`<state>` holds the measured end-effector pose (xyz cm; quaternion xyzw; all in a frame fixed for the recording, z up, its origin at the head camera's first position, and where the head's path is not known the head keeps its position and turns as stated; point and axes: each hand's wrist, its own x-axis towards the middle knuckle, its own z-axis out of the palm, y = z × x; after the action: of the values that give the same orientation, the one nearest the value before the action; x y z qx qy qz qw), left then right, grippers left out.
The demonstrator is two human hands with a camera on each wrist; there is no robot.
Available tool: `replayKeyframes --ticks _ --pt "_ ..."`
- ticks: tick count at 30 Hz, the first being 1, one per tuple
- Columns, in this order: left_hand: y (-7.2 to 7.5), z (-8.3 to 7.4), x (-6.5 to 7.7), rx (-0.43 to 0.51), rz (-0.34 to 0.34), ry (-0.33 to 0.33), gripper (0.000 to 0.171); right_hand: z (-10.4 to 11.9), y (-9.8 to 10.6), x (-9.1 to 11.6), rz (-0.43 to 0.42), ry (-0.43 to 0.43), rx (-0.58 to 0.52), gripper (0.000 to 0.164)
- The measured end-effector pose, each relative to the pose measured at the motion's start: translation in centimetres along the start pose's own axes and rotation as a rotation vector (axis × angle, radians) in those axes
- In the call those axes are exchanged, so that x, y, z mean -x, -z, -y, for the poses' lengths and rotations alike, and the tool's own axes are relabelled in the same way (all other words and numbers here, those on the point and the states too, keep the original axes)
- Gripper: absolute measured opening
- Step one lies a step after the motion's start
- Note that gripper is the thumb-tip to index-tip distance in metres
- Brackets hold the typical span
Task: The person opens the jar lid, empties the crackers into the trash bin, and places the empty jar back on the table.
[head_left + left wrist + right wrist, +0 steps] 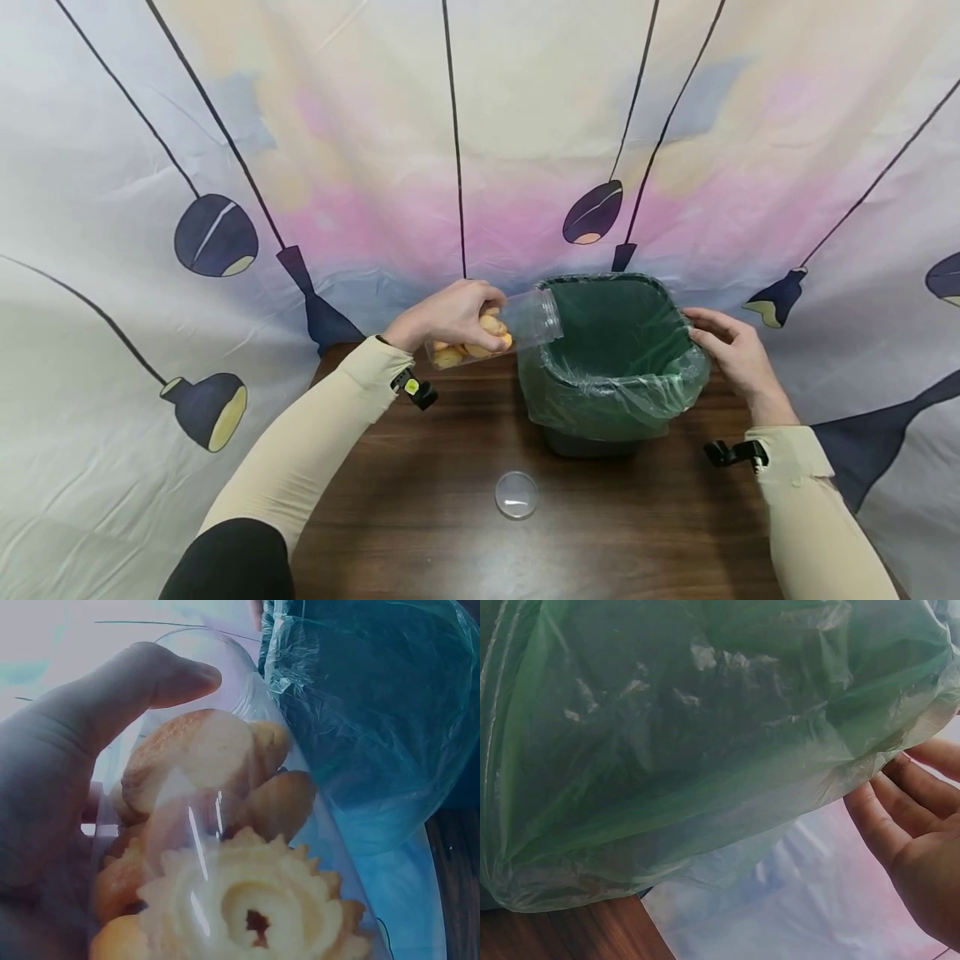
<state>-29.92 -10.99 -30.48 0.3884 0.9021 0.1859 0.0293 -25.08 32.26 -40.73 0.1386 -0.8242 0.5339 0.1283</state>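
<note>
A clear plastic jar (534, 319) of golden-brown cookies (480, 342) lies tilted nearly on its side in my left hand (457, 312). The thumb and fingers wrap around its body, and its uncapped mouth points right, at the near-left rim of a trash can. Dark green plastic lines this trash can (585, 400), folded down over the outside. One scalloped, ring-shaped cookie (255, 900) shows through the wall in the left wrist view. My right hand (731, 354) touches the can's right rim with fairly straight fingers (877, 821) against the bag's edge.
A round clear lid (516, 495) rests on the brown wooden table (420, 517) in front of the can. Behind stands a pale fabric backdrop (375, 150) printed with hanging lamps, close to the can's far side.
</note>
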Motion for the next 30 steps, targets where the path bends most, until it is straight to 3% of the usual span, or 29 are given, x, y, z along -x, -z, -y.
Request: replayKeyframes --ticks 12,30 --pt "0.7 -0.4 -1.0 -0.009 0.021 -0.056 0.029 -0.2 0.3 0.2 -0.003 0.014 0.025 0.041" --pt "2.1 -1.5 -2.2 -0.080 0.129 -0.051 0.036 -0.4 0.5 0.4 -0.014 0.011 0.033 0.041"
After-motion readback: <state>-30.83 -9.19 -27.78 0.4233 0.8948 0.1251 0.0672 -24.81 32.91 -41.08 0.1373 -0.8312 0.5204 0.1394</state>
